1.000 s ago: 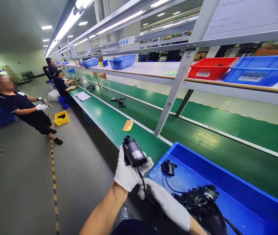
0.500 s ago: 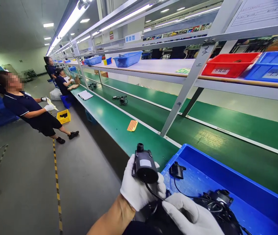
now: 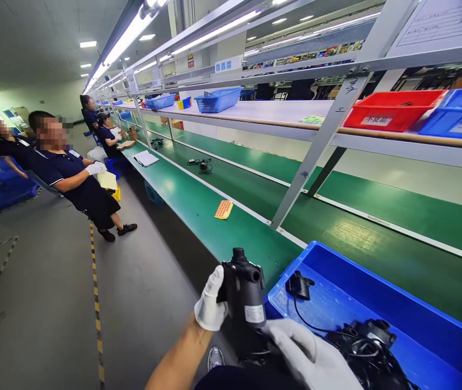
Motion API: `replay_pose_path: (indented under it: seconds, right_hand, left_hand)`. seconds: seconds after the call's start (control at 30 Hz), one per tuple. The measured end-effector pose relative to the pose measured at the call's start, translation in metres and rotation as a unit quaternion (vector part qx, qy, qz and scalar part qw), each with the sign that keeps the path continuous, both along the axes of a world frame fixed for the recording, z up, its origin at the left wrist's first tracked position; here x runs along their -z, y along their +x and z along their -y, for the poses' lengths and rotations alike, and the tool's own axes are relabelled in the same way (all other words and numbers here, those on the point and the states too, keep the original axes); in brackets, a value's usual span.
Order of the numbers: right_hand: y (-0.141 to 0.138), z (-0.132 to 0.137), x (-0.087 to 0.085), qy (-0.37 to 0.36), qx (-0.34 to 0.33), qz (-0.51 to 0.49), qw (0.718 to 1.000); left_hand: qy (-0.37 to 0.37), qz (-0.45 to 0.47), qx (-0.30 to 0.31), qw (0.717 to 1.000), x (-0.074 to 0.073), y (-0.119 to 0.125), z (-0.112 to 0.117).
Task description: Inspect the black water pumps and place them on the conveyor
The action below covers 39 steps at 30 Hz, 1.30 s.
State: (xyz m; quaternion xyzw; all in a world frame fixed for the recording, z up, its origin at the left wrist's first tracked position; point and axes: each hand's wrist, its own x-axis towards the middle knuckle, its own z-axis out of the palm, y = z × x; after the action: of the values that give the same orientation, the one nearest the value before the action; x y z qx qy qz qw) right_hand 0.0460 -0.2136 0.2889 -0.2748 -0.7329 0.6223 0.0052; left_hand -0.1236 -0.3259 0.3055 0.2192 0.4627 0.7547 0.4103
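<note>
My left hand (image 3: 211, 303), in a white glove, grips a black water pump (image 3: 244, 290) from its left side. The pump stands nearly upright, with a threaded outlet on top, a round port facing me and a small white label low on its body. Close by its lower right end is my gloved right hand (image 3: 312, 346), thumb and fingers pinched together on the pump's black cable, which is mostly hidden now. To the right, a blue bin (image 3: 377, 273) holds another small black pump (image 3: 300, 285) and a heap of pumps with tangled cables (image 3: 367, 346).
An orange sticker sheet (image 3: 223, 209) and white papers (image 3: 145, 158) lie on the green bench (image 3: 190, 216). A slanted metal post (image 3: 316, 162) rises behind the bin. Red bin (image 3: 393, 111) and blue baskets stand on the shelf. A co-worker (image 3: 68, 168) stands left, holding a yellowish sheet.
My left hand has turned the pump, so its side port and label now face me instead of its open round end. The co-worker at left has shifted, and another person shows behind.
</note>
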Motion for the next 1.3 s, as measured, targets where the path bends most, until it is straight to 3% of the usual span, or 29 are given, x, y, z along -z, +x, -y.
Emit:
replay_pose_path:
  seconds: [0.1,0.13,0.2,0.27,0.33,0.47,0.8,1.07,1.3]
  right_hand:
    - [0.001,-0.009,0.019,-0.086,0.051,-0.060,0.993]
    - [0.001,-0.011,0.024,-0.116,0.058,-0.079,0.988]
    - [0.000,-0.013,0.027,-0.162,0.060,-0.106,0.979]
    - [-0.002,-0.012,0.022,-0.180,0.070,-0.123,0.973]
    - [-0.003,-0.010,0.010,-0.187,0.064,-0.130,0.972]
    - [0.001,-0.008,-0.011,-0.160,0.040,-0.133,0.977]
    - [0.008,-0.007,-0.027,-0.064,0.001,-0.132,0.989]
    - [0.009,-0.008,-0.037,-0.006,-0.027,-0.133,0.991]
    - [0.009,-0.006,-0.028,-0.066,-0.034,-0.131,0.989]
  left_hand:
    - [-0.025,-0.146,-0.039,0.988,0.000,0.006,0.013]
    - [-0.040,-0.223,-0.061,0.972,0.003,0.009,0.016]
    - [-0.066,-0.390,-0.116,0.911,0.010,0.015,0.020]
    - [-0.067,-0.507,-0.162,0.844,0.018,0.021,0.022]
    - [-0.059,-0.571,-0.191,0.796,0.021,0.024,0.023]
    - [-0.058,-0.622,-0.217,0.750,0.017,0.028,0.024]
    - [-0.071,-0.642,-0.226,0.729,0.016,0.034,0.026]
    - [-0.060,-0.621,-0.230,0.747,0.016,0.036,0.030]
    - [-0.063,-0.611,-0.234,0.754,0.015,0.039,0.035]
